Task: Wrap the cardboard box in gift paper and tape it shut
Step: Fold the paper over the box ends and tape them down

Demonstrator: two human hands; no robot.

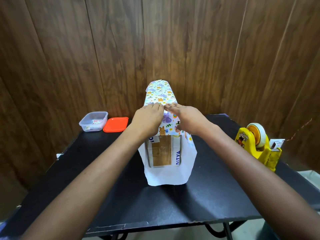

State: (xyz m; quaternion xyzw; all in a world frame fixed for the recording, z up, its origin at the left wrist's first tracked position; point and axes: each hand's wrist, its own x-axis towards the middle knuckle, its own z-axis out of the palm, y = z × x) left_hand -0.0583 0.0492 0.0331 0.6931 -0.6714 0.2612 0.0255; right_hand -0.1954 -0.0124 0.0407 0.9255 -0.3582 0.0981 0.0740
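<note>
A cardboard box (pixel 161 153) stands in the middle of the black table (pixel 103 179), its near end bare with brown tape and blue letters showing. Gift paper (pixel 160 94), white with small coloured animals, covers its top and sides; the white underside of the paper (pixel 166 177) sticks out around the near end. A printed flap is folded down over the upper part of that end. My left hand (pixel 147 118) presses on the top near edge with fingers bent over it. My right hand (pixel 185 116) lies flat on the same edge, thumb against the folded flap.
A yellow tape dispenser (pixel 256 142) with a roll of tape stands at the table's right edge. A clear plastic container (pixel 93 121) and its orange lid (pixel 115 124) lie at the back left. A wooden panel wall rises behind the table.
</note>
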